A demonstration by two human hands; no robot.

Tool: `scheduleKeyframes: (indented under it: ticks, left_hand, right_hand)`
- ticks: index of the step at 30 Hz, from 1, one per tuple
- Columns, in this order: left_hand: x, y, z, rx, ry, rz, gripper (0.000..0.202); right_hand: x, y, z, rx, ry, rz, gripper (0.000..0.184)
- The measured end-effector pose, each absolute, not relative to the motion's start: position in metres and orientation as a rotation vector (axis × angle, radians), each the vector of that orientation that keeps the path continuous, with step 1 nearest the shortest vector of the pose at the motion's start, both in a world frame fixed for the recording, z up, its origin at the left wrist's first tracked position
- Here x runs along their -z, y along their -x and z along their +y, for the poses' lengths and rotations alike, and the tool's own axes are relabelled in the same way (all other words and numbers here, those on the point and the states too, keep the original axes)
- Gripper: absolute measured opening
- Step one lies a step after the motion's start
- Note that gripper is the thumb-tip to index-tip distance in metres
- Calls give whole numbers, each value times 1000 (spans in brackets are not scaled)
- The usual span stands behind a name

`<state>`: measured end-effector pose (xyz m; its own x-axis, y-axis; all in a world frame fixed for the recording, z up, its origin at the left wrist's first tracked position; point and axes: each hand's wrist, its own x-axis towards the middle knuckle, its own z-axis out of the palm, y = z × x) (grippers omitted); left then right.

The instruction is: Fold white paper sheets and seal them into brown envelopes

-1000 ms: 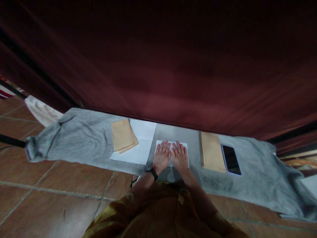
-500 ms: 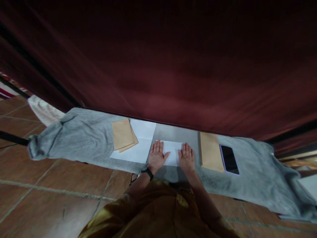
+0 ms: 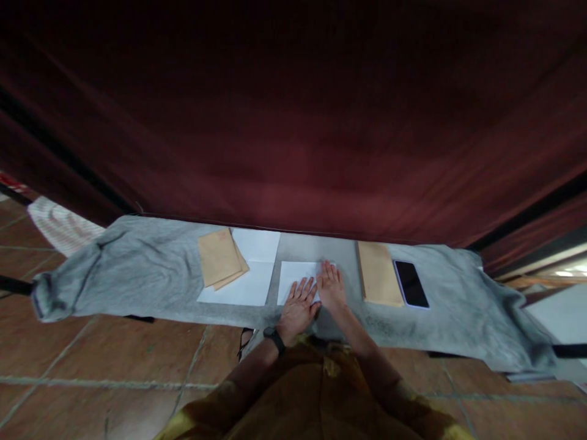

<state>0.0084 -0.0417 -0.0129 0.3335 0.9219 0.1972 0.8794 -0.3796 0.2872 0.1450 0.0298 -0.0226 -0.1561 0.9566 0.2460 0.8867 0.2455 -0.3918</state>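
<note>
A white sheet of paper (image 3: pixel 288 278), seemingly folded, lies on the grey cloth (image 3: pixel 151 269) in front of me. My left hand (image 3: pixel 298 308) rests on its lower middle with the fingers spread. Over the sheet's right end lies my right hand (image 3: pixel 331 286), palm down with fingers stretched out, covering that edge. The two hands are close together, thumb near palm. To the left, a larger creased white sheet (image 3: pixel 257 284) lies flat, with brown envelopes (image 3: pixel 221 258) on its left part.
Right of the hands lies a stack of brown envelopes (image 3: pixel 380 275), with a phone (image 3: pixel 411 284) in a pale purple case beside it. A dark red fabric wall (image 3: pixel 293 153) rises behind the cloth-covered surface. Brown floor tiles (image 3: pixel 137 354) show below.
My right hand has moved left to the sheet's right end, and my left hand has slid right and closer to me. More of the sheet's left part now shows. The view has shifted slightly.
</note>
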Motion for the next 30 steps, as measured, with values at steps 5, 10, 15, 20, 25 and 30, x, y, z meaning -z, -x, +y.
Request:
scheduleKeyframes:
  ticks: [5, 10, 15, 20, 25, 30]
  left_hand:
    - [8, 0, -47, -487, -2511, 1477, 45]
    - [6, 15, -61, -456, -2525, 1447, 54]
    - [11, 26, -73, -433, -2502, 1516, 62]
    - [14, 5, -60, -529, -2402, 1667, 59]
    - [15, -6, -17, -546, -2287, 1787, 60]
    - [15, 21, 1, -603, -2198, 1882, 60]
  right_hand:
    - [17, -116, 33, -326, 1475, -2386, 52]
    - [20, -132, 35, -230, 1549, -2369, 52]
    - [25, -158, 31, -175, 1641, -2226, 54]
    - [29, -171, 15, -178, 1655, -2100, 54]
    - [26, -180, -3, -187, 1674, -2078, 55]
    - [26, -192, -19, -183, 1718, -2015, 56]
